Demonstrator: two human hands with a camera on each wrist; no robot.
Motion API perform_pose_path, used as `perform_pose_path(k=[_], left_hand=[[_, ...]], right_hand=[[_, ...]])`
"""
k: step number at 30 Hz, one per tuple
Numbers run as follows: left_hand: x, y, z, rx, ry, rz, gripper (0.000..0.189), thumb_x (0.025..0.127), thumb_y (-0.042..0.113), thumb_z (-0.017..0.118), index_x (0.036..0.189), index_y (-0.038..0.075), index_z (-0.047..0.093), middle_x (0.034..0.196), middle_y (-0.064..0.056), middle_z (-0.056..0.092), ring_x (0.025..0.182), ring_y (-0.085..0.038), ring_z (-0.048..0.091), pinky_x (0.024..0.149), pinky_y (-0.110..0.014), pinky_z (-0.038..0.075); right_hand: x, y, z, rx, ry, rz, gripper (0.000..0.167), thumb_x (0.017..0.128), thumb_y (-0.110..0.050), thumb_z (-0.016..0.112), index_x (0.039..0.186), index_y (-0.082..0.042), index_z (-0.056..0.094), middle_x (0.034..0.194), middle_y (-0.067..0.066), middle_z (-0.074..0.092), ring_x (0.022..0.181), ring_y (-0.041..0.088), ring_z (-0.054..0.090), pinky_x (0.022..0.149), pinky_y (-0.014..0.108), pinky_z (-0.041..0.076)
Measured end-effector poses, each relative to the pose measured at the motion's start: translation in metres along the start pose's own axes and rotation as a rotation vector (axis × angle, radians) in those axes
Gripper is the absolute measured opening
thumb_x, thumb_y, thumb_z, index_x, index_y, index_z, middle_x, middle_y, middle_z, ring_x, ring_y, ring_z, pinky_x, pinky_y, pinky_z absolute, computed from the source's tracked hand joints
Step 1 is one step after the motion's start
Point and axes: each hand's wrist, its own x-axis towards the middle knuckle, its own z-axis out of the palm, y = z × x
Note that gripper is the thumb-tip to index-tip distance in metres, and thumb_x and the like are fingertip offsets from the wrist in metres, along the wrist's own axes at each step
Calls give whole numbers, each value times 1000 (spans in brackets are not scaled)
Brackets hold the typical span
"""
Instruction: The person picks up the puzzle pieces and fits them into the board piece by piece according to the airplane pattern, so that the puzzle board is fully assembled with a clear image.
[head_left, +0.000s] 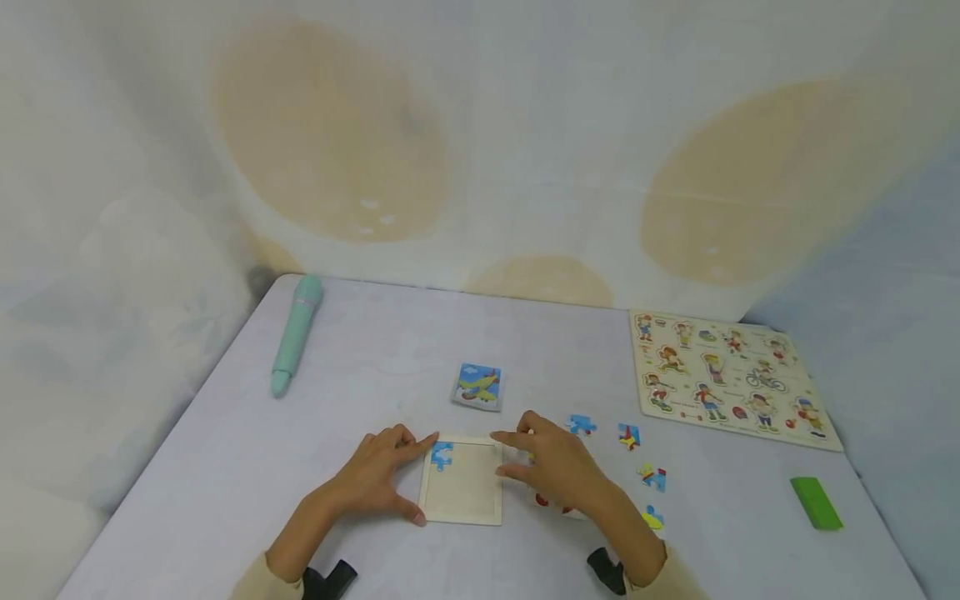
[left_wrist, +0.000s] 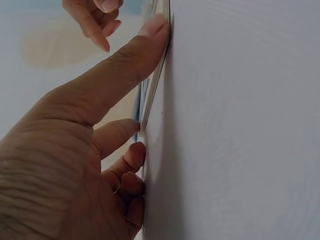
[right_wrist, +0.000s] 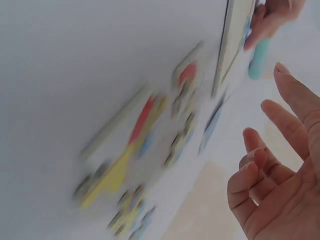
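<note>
A small square wooden puzzle tray (head_left: 464,522) lies in front of me in the head view. One blue jigsaw piece (head_left: 442,455) sits in its top left corner. My left hand (head_left: 378,477) touches the tray's left side, the index finger at the upper corner and the thumb at the lower one, both fairly straight. In the left wrist view the thumb (left_wrist: 132,62) rests along the tray's edge. My right hand (head_left: 555,464) hovers near the tray's right side, thumb and index finger extended. The right wrist view shows nothing between its fingers (right_wrist: 292,132).
Loose jigsaw pieces (head_left: 629,436) lie to the right, some partly hidden under my right hand. A small airplane picture (head_left: 477,386) lies beyond the tray. Farther out are a wooden figure board (head_left: 697,367), a green block (head_left: 817,503) and a mint microphone-shaped object (head_left: 296,337).
</note>
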Motion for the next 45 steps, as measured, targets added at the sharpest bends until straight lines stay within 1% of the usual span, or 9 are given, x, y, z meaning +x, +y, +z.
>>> perform_pose_path(k=[3,5,8,10,17,21,28,35,45], left_hand=[[0,1,0,-5,6,-2,109,54,61,89,148,24,48,107,8,46,96,-11,41,89,-36,32],[-1,1,0,-5,13,-1,109,54,61,89,148,24,49,107,9,46,96,-10,41,88,-36,32],[-1,0,0,-3,24,5,109,53,61,89,148,24,49,107,9,47,96,-9,42,87,-35,32],[-1,0,0,1,31,13,109,53,61,88,148,23,49,107,10,47,96,-9,42,87,-34,32],[-4,-5,0,23,47,29,110,53,65,86,148,23,49,107,11,47,96,-8,42,86,-33,32],[-5,-7,0,24,49,27,110,53,67,85,148,25,49,108,10,47,97,-8,42,86,-33,33],[-6,-9,0,18,57,28,109,53,68,85,148,26,49,107,11,47,97,-7,42,86,-33,33],[-7,-9,-1,24,58,30,109,54,66,86,148,26,49,106,12,46,97,-7,42,87,-34,33],[-7,-8,-1,16,65,30,108,54,63,87,148,25,49,106,12,46,98,-7,42,88,-34,32]], right_hand=[[-5,17,-8,86,14,82,45,82,-36,79,126,-26,71,94,-5,54,69,5,42,58,20,39],[-8,27,-13,169,31,136,45,81,-30,81,124,-22,72,93,-2,55,69,7,42,57,21,39],[-12,41,-18,237,57,202,44,80,-24,82,122,-17,72,91,0,56,68,9,41,57,22,38],[-14,49,-18,253,65,239,44,79,-22,83,122,-15,72,90,1,56,68,10,40,56,22,38],[-19,71,-17,222,98,337,41,82,-20,81,121,-14,72,90,2,57,73,14,43,58,24,38],[-21,83,-18,215,129,362,38,83,-19,79,120,-12,73,88,3,55,74,16,43,59,26,36],[-24,98,-15,212,159,358,37,83,-16,79,119,-9,73,85,2,54,76,16,44,63,26,37],[-25,101,-15,200,142,375,36,83,-16,79,118,-8,73,85,2,54,76,16,45,64,27,37],[-22,102,-14,192,94,397,36,86,-20,77,119,-9,73,87,2,53,77,17,44,65,29,36]])
